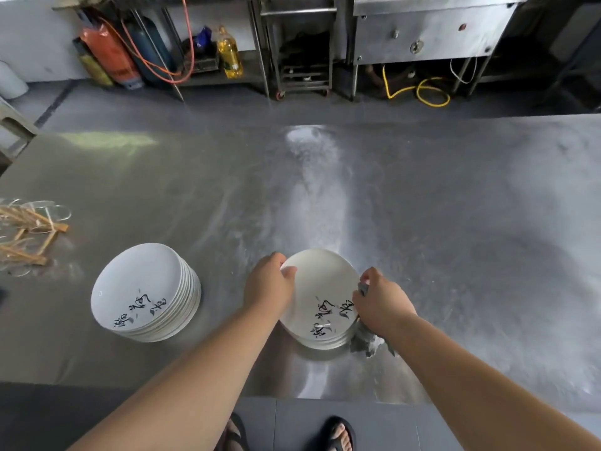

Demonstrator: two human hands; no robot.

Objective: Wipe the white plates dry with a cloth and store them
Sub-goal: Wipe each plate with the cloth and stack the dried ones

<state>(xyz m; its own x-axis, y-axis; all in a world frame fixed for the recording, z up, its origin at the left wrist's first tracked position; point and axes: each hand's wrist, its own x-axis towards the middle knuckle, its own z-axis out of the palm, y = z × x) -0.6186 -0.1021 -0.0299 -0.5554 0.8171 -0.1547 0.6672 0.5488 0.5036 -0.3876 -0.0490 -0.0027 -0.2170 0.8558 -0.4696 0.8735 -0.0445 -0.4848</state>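
Two stacks of white plates with black brush lettering stand near the front edge of the steel table. The taller stack (pixel 146 291) is on the left, untouched. On the smaller stack (pixel 322 336) the top plate (pixel 320 288) is tilted up. My left hand (pixel 268 284) grips its left rim, thumb on the face. My right hand (pixel 380 301) is at the plate's right rim and holds a grey cloth (pixel 367 340), which hangs down beside the stack.
The steel table (pixel 422 222) stretches wide to the back and right. Bamboo sticks and clear round lids (pixel 29 232) lie at its left edge. Beyond it stand gas cylinders (pixel 110 56), an oil bottle (pixel 229 53) and steel kitchen units. My sandalled feet show below.
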